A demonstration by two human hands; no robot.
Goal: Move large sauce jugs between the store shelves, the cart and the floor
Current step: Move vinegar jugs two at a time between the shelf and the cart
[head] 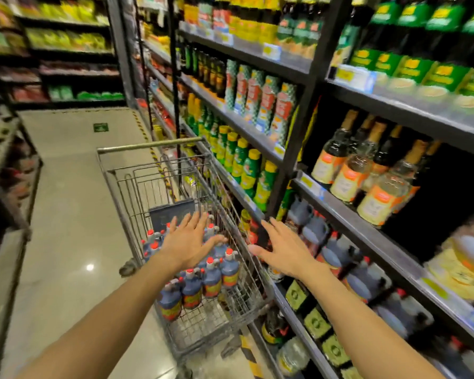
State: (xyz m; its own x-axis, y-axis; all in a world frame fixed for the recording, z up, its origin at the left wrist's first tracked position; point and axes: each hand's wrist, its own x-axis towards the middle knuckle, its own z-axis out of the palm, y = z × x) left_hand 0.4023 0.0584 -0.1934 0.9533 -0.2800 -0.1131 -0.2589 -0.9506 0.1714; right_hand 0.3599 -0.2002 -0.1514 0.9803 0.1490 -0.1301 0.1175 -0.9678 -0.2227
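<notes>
A wire shopping cart (126, 192) stands in the aisle beside the shelves. Inside it stand several dark sauce jugs (211, 280) with red caps and red-yellow labels. More jugs of the same kind (337, 255) line a low shelf to the right. My left hand (189, 242) hovers over the cart's jugs with fingers spread and holds nothing. My right hand (285, 250) reaches toward the low shelf with fingers straight, also empty, just in front of the shelved jugs.
Tall shelving (307, 86) packed with bottles runs along the right. Glass bottles with orange labels (367, 181) sit one shelf above the jugs. Tiled floor (71, 214) stretches left of the cart. Another rack (8, 165) borders the aisle's left side.
</notes>
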